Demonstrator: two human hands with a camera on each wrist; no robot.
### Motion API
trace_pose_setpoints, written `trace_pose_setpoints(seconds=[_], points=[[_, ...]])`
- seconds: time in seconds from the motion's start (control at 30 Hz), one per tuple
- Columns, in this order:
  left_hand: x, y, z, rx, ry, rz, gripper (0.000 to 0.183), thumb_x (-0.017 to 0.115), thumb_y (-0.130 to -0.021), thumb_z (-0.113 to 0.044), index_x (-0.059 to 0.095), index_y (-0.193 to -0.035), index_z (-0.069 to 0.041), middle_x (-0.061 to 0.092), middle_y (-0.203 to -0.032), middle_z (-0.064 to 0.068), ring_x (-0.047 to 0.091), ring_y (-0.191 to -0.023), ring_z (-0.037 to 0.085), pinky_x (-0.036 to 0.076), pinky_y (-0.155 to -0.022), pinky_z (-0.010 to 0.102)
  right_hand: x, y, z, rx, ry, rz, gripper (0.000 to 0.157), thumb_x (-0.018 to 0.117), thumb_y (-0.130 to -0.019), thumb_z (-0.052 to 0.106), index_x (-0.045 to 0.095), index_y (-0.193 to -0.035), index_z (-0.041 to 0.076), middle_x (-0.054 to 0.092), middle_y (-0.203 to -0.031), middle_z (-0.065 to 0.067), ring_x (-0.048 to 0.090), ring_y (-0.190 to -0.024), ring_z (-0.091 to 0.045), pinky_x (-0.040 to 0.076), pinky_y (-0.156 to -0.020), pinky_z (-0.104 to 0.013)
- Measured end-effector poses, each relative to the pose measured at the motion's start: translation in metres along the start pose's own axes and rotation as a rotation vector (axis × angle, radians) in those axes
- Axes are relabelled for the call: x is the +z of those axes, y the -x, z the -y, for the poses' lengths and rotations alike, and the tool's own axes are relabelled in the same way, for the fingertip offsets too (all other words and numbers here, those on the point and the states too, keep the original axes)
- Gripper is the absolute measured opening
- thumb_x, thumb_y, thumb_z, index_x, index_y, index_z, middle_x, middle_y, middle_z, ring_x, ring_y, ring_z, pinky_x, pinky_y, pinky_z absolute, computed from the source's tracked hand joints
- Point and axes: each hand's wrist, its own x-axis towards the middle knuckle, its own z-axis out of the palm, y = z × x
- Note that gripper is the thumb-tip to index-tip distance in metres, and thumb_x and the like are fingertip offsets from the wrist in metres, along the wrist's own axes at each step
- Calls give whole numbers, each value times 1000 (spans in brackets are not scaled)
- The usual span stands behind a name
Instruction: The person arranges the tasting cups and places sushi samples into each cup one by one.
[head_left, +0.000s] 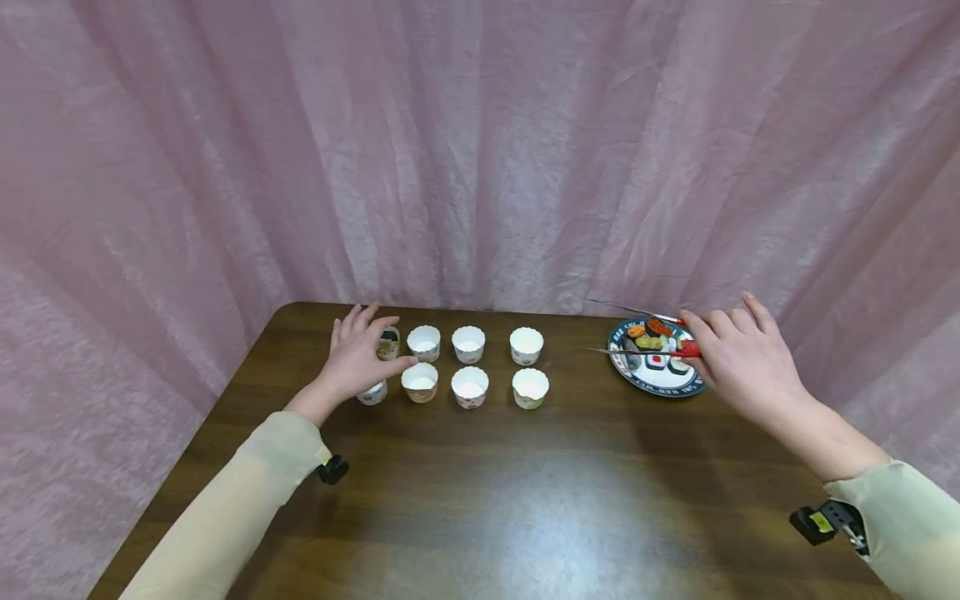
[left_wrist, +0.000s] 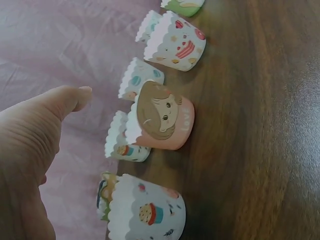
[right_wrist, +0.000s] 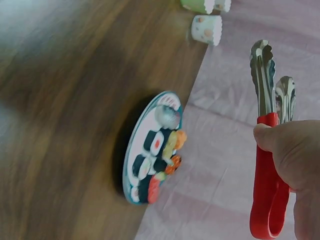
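Observation:
My left hand [head_left: 358, 357] hovers over the leftmost paper baking cups, fingers spread and thumb held apart, with nothing in its grasp. Beneath it, the front-left white cup [head_left: 372, 394] is partly covered by the hand. Behind that, another cup [head_left: 388, 343] shows between finger and thumb, with something brownish inside. In my right hand [head_left: 753, 358] are red-handled metal tongs [right_wrist: 266, 82], gripped with the thumb on one handle. Their two arms stand apart with no food between the tips. Under them lies an oval plate [head_left: 652, 385] of toy-like sushi pieces [head_left: 656, 362], partly overlapped by the tongs and hand.
More scalloped paper cups stand in two rows across the middle, among them a pink one [left_wrist: 170, 125] with a girl's face and a green-based one [head_left: 530, 390] at the right end. A pink curtain [head_left: 480, 167] hangs behind the brown table [head_left: 487, 492].

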Motion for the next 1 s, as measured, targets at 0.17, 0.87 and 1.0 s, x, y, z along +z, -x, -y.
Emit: trace_pose_setpoints(seconds=[0.17,0.87,1.0], points=[[9,-14,-5,-33,-27,29,87,72,-86,-64,47,-152,-12,14,-168,20,-3,-154,43,-7,-117,68,2,12,-12,32,5,3,71,86,-74,19,58,-135,-4,64,-108,-24,56,-101,-48,20,-117,-63],[36,-57,-7,-186,-124,164,81,73,-82,-64,60,-134,-3,15,-165,26,-6,-153,47,-13,-114,69,-1,38,-48,48,66,45,57,89,-68,16,69,-119,1,65,-95,-19,57,-92,-48,22,-113,-69],[36,-57,-9,-193,-122,180,76,74,-82,-62,62,-129,-4,14,-165,26,-8,-153,47,-14,-114,69,-2,42,-56,59,100,94,53,92,-67,16,72,-114,2,66,-95,-17,58,-93,-46,23,-112,-70]])
